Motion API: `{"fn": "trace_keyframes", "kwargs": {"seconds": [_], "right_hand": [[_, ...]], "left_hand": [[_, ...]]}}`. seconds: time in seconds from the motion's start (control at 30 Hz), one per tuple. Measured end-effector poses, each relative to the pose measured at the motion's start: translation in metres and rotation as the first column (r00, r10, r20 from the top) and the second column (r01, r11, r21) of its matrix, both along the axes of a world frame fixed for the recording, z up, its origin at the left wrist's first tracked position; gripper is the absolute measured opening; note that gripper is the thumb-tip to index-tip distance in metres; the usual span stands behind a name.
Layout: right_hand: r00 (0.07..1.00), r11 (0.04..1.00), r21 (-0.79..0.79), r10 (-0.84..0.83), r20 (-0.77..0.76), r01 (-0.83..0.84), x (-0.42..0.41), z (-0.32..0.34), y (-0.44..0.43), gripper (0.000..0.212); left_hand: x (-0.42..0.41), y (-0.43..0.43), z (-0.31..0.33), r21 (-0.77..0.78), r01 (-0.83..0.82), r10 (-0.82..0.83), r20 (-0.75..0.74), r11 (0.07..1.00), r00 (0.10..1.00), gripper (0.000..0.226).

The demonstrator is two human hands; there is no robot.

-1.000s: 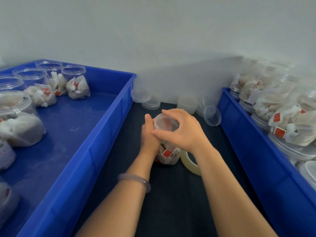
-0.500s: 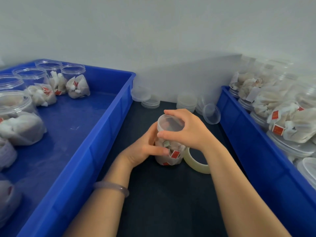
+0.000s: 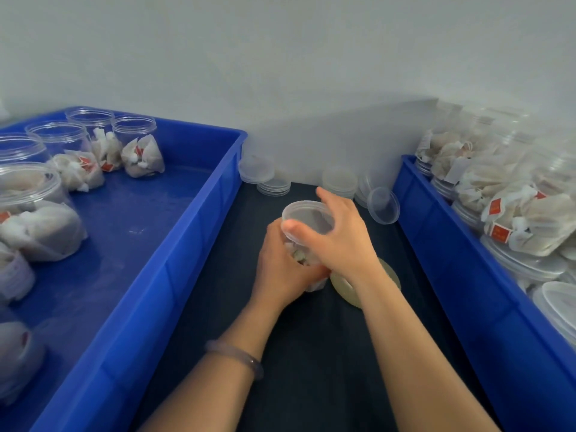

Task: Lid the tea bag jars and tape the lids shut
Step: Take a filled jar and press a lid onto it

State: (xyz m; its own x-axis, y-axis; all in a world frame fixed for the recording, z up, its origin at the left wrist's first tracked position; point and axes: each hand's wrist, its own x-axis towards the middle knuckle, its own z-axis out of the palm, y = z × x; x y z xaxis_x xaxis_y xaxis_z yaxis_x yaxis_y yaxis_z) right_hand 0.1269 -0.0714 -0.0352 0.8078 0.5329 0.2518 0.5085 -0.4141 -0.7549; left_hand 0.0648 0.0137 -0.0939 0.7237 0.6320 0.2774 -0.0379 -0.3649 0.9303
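A clear jar of tea bags (image 3: 300,255) stands on the dark mat between two blue trays. My left hand (image 3: 279,269) wraps round the jar's body. A clear lid (image 3: 307,218) sits on the jar's mouth, and my right hand (image 3: 341,236) grips its rim with thumb in front and fingers behind. A roll of clear tape (image 3: 347,286) lies on the mat just right of the jar, partly hidden by my right wrist.
The left blue tray (image 3: 193,244) holds several open-topped jars of tea bags (image 3: 140,151). The right blue tray (image 3: 436,244) is piled with jars lying on their sides (image 3: 514,219). Loose lids (image 3: 383,205) and lid stacks (image 3: 339,182) sit at the mat's far end by the wall.
My left hand shifted round the jar's body and my right hand turned on the lid, thumb now at the front. The jar stayed beside the tape roll.
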Motion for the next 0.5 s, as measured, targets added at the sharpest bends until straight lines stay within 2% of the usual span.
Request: {"fn": "trace_keyframes", "kwargs": {"seconds": [0.03,0.07,0.13,0.2,0.23,0.27,0.33,0.37,0.43,0.47,0.5], "right_hand": [[0.995,0.999,0.032,0.002,-0.097,0.001,0.004,-0.003,-0.01,0.1],[0.99,1.0,-0.017,-0.019,-0.143,0.016,0.008,-0.009,-0.021,0.092],[0.991,0.957,-0.29,-0.051,-0.123,0.013,0.011,-0.025,-0.043,0.07],[0.99,0.916,-0.401,-0.025,-0.141,-0.034,0.007,-0.042,-0.058,0.061],[0.987,0.906,-0.421,-0.019,-0.159,-0.051,0.004,-0.048,-0.062,0.062],[0.99,0.89,-0.453,-0.014,-0.143,-0.053,0.001,-0.052,-0.065,0.065],[0.999,0.806,-0.591,-0.016,-0.033,-0.006,-0.004,-0.058,-0.067,0.065],[0.999,0.785,-0.618,-0.031,0.018,0.036,-0.007,-0.058,-0.067,0.056],[0.996,0.805,-0.589,-0.027,0.087,0.073,-0.014,-0.056,-0.066,0.033],[0.995,0.831,-0.554,0.013,0.095,0.042,-0.018,-0.054,-0.067,0.026],[0.995,0.863,-0.506,0.059,0.075,-0.013,-0.022,-0.053,-0.068,0.024]], "left_hand": [[-0.001,0.004,0.002,0.006,-0.037,0.037,-0.008,0.999,0.999,0.09],[-0.001,0.009,0.004,0.034,-0.067,0.069,-0.045,0.997,0.997,0.103],[-0.003,0.018,0.005,0.097,-0.068,0.087,-0.209,0.993,0.974,0.134],[-0.01,0.022,0.002,0.035,-0.059,0.068,-0.388,0.998,0.919,0.148],[-0.016,0.023,-0.002,0.023,-0.081,0.083,-0.45,0.996,0.889,0.145],[-0.022,0.023,-0.006,0.057,-0.118,0.131,-0.473,0.991,0.871,0.132],[-0.034,0.022,-0.014,0.155,-0.161,0.211,-0.402,0.975,0.891,0.075],[-0.039,0.018,-0.016,0.157,-0.12,0.171,-0.364,0.98,0.916,0.051],[-0.045,0.004,-0.016,0.138,0.071,-0.024,-0.319,0.988,0.947,0.021],[-0.046,-0.005,-0.016,0.119,0.189,-0.145,-0.303,0.975,0.942,0.023],[-0.045,-0.013,-0.016,0.104,0.275,-0.238,-0.278,0.956,0.931,0.038]]}}
